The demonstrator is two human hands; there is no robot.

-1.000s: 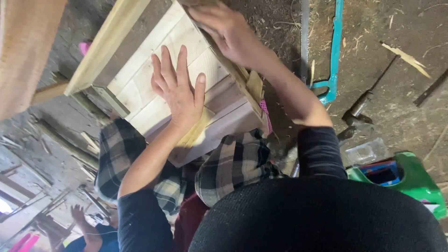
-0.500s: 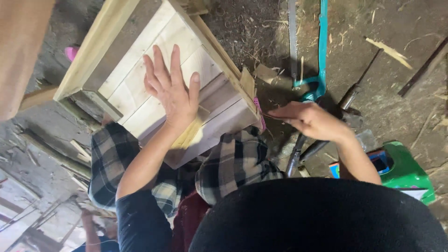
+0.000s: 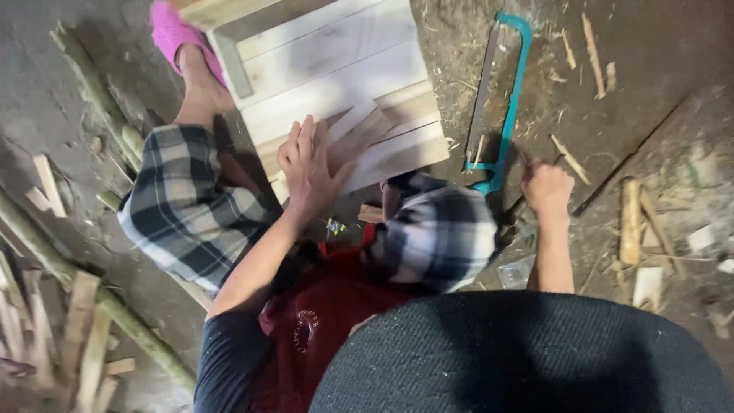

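A pale wooden box (image 3: 329,69) made of planks lies on the dirt floor in front of my knees. My left hand (image 3: 310,164) rests flat on its near edge, fingers spread, pressing on a loose slat (image 3: 359,134). My right hand (image 3: 547,187) is down on the floor to the right, just past the handle end of a teal hacksaw (image 3: 501,99). Its fingers are curled in a fist around what looks like a dark tool handle, mostly hidden by the hand.
My foot in a pink slipper (image 3: 172,30) stands left of the box. Wood offcuts (image 3: 76,329) and a long pole (image 3: 115,306) lie at the left. Chips and a short block (image 3: 631,222) litter the floor at the right. A clear plastic container (image 3: 516,271) sits near my right forearm.
My right hand left the box's right edge, swung down to the tools by the hacksaw and closed into a fist. The view shifted, and my left hand slid to the box's near edge.
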